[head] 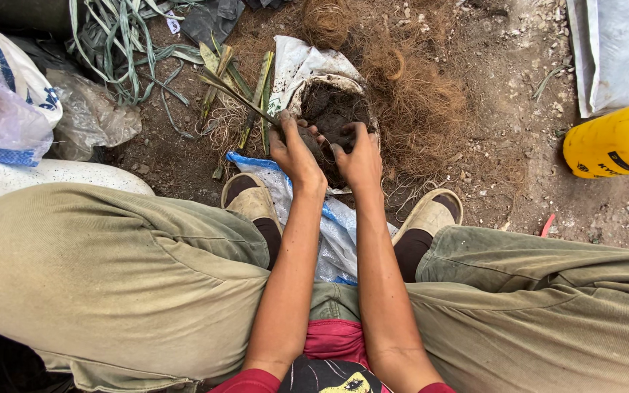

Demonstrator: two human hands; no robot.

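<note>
Khaki trousers (pixel 111 284) frame both forearms. The left hand (pixel 294 151) and right hand (pixel 359 159) close together around a dark soil clump (pixel 313 140) at the near rim of a soil-filled white sack (pixel 296 65), brown fibre (pixel 409 94) beyond.

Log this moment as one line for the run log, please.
left hand: cupping soil clump | right hand: in dark soil | sack: open, on ground | coir fibre: beside sack
</note>
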